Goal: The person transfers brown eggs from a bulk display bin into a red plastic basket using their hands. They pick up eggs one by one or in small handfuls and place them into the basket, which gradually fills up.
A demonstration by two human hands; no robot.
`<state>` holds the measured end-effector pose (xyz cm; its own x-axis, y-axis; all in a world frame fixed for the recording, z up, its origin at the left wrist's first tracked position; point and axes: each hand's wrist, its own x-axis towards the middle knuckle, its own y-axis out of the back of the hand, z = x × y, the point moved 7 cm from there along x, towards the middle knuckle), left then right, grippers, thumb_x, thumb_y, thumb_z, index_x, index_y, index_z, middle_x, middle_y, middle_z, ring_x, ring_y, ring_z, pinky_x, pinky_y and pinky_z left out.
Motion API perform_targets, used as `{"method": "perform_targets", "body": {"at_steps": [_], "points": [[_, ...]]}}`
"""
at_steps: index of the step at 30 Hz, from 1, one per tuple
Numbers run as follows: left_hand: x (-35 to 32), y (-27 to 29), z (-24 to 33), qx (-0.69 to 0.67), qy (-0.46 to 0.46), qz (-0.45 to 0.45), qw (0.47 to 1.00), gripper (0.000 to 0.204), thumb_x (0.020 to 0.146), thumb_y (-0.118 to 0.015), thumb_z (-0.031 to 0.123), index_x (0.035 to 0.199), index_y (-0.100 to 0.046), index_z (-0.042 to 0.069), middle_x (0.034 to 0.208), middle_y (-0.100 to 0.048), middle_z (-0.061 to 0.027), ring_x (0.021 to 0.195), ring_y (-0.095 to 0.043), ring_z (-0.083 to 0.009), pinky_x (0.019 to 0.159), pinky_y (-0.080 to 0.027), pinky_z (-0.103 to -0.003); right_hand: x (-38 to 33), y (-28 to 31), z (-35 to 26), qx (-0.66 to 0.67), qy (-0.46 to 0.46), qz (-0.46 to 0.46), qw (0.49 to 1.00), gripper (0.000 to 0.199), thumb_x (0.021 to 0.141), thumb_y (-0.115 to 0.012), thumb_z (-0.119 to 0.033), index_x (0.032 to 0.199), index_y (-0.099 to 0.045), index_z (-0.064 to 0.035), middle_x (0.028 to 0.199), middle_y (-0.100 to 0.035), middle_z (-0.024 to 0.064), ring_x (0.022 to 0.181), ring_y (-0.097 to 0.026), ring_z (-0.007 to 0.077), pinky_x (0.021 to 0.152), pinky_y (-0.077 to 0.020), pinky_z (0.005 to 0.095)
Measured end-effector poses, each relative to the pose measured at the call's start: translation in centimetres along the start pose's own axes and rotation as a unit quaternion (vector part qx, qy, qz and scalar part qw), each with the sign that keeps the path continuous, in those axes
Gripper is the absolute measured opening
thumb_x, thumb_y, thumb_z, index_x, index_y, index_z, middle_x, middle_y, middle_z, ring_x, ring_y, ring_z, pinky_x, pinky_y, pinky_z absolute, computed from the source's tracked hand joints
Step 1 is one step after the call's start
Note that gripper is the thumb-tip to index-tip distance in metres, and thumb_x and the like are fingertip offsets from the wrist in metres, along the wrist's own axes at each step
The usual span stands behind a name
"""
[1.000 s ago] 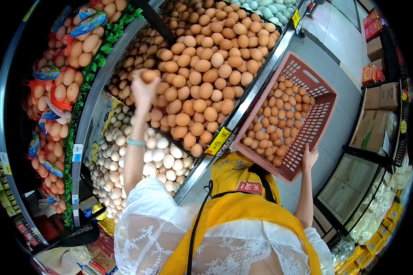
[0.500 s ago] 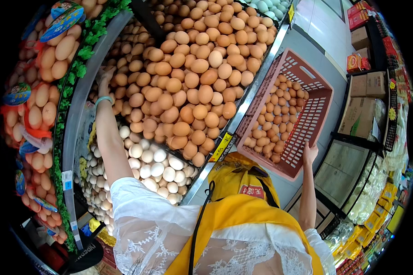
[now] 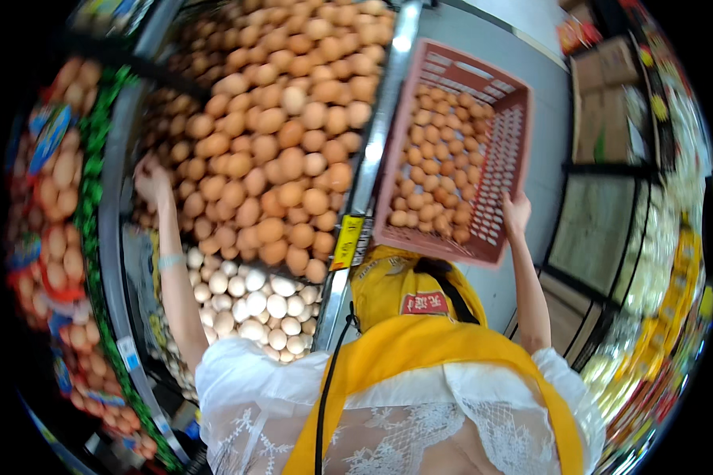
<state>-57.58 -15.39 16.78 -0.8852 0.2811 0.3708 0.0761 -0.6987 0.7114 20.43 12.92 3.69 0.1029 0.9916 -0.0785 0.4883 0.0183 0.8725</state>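
Since a second ago, the left hand (image 3: pixel 152 180) has moved from over the heap of brown eggs (image 3: pixel 269 119) to its left edge; the view has swung too, so the pink-brown basket (image 3: pixel 440 252) sits further left in it, standing steeper. The basket's long axis runs away from the person, leaning slightly right at the far end. It lies just beside the counter (image 3: pixel 380 127), over the grey floor (image 3: pixel 550 119), with loose eggs (image 3: pixel 436 162) across its bottom. The right hand (image 3: pixel 517 212) has its fingers wrapped around the basket's right rim. The left fingers are curled and blurred; whether they hold anything I cannot tell. Paler eggs (image 3: pixel 253 305) lie nearer, netted eggs (image 3: pixel 63 178) far left, cardboard boxes (image 3: pixel 602 123) right.
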Motion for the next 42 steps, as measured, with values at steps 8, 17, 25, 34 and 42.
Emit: {"method": "perform_targets", "body": {"at_steps": [8,17,25,34,42], "points": [[-24.2,-7.4,34.5,-0.301,-0.29,-0.289,0.861,0.014,0.086,-0.055,0.003,0.098,-0.059,-0.002,0.086,-0.058,-0.01,0.079,-0.056,-0.0166,0.07,-0.046,-0.027,-0.3,0.1,0.7,0.009,-0.101,0.011,0.995,0.03,0.078,-0.061,-0.028,0.087,-0.064,-0.0001,0.083,-0.065,0.0235,0.083,-0.062,0.0404,0.076,-0.0492,0.0452],[-45.3,-35.4,42.8,-0.071,-0.399,-0.514,0.756,0.042,0.08,-0.064,0.021,0.116,-0.052,0.005,0.114,-0.053,-0.0215,0.098,-0.058,-0.0377,0.081,-0.049,-0.045,-1.1,1.3,-0.8,0.087,-0.13,0.005,0.988,0.031,0.076,-0.063,-0.027,0.088,-0.06,0.0007,0.078,-0.063,0.0249,0.078,-0.061,0.0432,0.071,-0.0489,0.0483],[-51.0,-42.9,43.2,0.004,-0.354,-0.427,0.832,0.033,0.081,-0.057,0.008,0.114,-0.056,0.008,0.109,-0.055,-0.0258,0.083,-0.063,-0.0359,0.071,-0.053,-0.042,-0.9,-0.1,-0.5,0.12,-0.053,0.029,0.991,0.025,0.077,-0.062,-0.024,0.082,-0.054,-0.0003,0.071,-0.062,0.0227,0.07,-0.06,0.0425,0.064,-0.0496,0.0471],[-47.3,-33.7,40.3,-0.235,-0.052,-0.5,0.832,0.043,0.069,-0.073,0.021,0.099,-0.048,0.005,0.098,-0.058,-0.0231,0.091,-0.056,-0.0408,0.076,-0.045,-0.047,-0.7,0.7,-1.2,0.14,-0.042,-0.018,0.989,0.026,0.079,-0.064,-0.016,0.096,-0.062,0.0039,0.08,-0.066,0.0208,0.075,-0.066,0.0313,0.069,-0.0499,0.0384],[-30.0,-9.0,27.5,-0.354,0.027,-0.455,0.816,0.032,0.083,-0.066,0.01,0.111,-0.052,0.005,0.097,-0.057,-0.0048,0.078,-0.056,-0.0096,0.066,-0.049,-0.024,-0.6,0.1,-0.8,0.181,-0.005,-0.014,0.983,0.023,0.08,-0.062,-0.013,0.096,-0.062,0.0039,0.083,-0.066,0.0201,0.076,-0.065,0.0334,0.071,-0.0489,0.04]]}}
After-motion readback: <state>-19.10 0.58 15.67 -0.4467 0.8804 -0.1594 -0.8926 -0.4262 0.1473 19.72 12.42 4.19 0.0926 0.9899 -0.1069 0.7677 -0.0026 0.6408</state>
